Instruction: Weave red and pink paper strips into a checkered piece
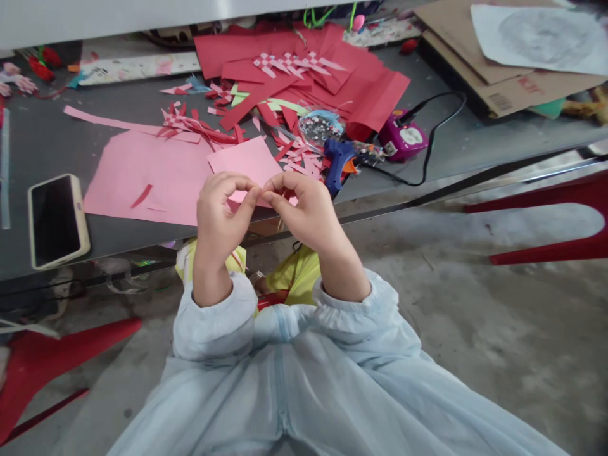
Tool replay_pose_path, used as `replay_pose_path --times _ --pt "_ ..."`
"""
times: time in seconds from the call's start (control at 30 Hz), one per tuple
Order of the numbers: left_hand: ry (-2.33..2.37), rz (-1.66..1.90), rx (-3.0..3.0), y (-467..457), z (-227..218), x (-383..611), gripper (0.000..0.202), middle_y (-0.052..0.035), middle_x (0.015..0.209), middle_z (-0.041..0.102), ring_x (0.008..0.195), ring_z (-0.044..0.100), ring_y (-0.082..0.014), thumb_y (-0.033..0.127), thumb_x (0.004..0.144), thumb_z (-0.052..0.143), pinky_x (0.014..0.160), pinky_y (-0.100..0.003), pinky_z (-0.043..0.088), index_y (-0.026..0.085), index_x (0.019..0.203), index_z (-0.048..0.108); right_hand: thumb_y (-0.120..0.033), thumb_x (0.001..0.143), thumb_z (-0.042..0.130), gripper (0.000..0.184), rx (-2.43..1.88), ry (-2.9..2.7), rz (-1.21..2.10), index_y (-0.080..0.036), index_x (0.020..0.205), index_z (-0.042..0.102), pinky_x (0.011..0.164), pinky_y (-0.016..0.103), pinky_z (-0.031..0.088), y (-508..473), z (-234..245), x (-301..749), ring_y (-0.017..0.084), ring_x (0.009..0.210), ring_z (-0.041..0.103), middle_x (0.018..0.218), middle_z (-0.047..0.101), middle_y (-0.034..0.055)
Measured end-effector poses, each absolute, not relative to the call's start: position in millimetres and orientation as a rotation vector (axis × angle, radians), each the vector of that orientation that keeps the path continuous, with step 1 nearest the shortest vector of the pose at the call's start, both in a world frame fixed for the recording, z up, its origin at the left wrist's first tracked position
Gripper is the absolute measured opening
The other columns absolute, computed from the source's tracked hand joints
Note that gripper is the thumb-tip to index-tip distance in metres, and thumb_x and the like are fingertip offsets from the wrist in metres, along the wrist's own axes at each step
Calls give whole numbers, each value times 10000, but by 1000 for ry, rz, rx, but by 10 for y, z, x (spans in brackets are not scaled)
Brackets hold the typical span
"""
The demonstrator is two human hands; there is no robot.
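My left hand (221, 212) and my right hand (301, 209) are raised together at the near edge of the grey table (47, 145). Both are closed in a pinch, fingertips meeting on a small pink paper piece (236, 197) held between them. Most of that piece is hidden behind my fingers. Just beyond my hands lies a pink paper square (247, 161) on a larger pink sheet (142, 177). Pale blue sleeves cover both forearms.
A phone (57, 220) lies at the left edge. A blue glue gun (338, 161), a purple device (403, 136) with a black cable, red paper sheets (332, 69), woven strips and cardboard (494, 69) crowd the far side. Red stool legs (546, 250) stand to the right.
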State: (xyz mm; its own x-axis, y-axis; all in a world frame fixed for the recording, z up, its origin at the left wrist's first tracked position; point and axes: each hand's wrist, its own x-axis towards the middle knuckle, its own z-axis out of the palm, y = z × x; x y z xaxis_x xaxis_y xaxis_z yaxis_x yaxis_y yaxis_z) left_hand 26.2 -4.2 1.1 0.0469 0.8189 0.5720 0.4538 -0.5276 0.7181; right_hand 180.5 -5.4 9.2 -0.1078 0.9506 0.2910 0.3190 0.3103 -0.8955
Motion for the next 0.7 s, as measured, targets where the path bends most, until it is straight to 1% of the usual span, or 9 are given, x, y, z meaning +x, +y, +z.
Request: replay_pose_path --times 0.17,0.4,0.5,0.6,0.7 --pt "1283 1445 2036 -43 14 260 153 0 850 719 881 649 -168 308 905 668 857 -324 487 215 785 650 -224 823 610 99 -1168 -1626 890 -151 800 672 661 270 414 -42 91 1826 113 684 568 746 675 -1" --pt "1266 1431 2104 -46 22 251 149 4 852 725 891 658 -170 282 916 649 882 -337 476 216 783 642 -218 833 589 104 -1138 -1691 908 -159 792 663 681 271 417 -32 94 1871 119 708 567 746 672 -1" --pt "1257 1429 2073 -41 13 256 162 4 840 722 873 661 -164 298 915 655 873 -332 483 213 778 648 -246 837 605 119 -1153 -1662 934 -158 792 671 674 272 418 -30 72 1869 118 702 567 741 672 -1" --pt "1258 1495 1971 -17 -18 262 167 1 833 711 850 660 -153 330 908 671 848 -317 497 211 792 660 -265 839 618 125 -1168 -1618 958 -160 808 678 665 271 418 -32 53 1862 111 688 562 749 674 -6" --pt "1316 1696 1670 20 -52 237 173 -5 845 699 842 660 -146 371 904 681 823 -308 509 211 838 667 -228 837 616 84 -1182 -1599 931 -169 816 671 639 259 408 -44 48 1866 95 660 539 750 659 -21"
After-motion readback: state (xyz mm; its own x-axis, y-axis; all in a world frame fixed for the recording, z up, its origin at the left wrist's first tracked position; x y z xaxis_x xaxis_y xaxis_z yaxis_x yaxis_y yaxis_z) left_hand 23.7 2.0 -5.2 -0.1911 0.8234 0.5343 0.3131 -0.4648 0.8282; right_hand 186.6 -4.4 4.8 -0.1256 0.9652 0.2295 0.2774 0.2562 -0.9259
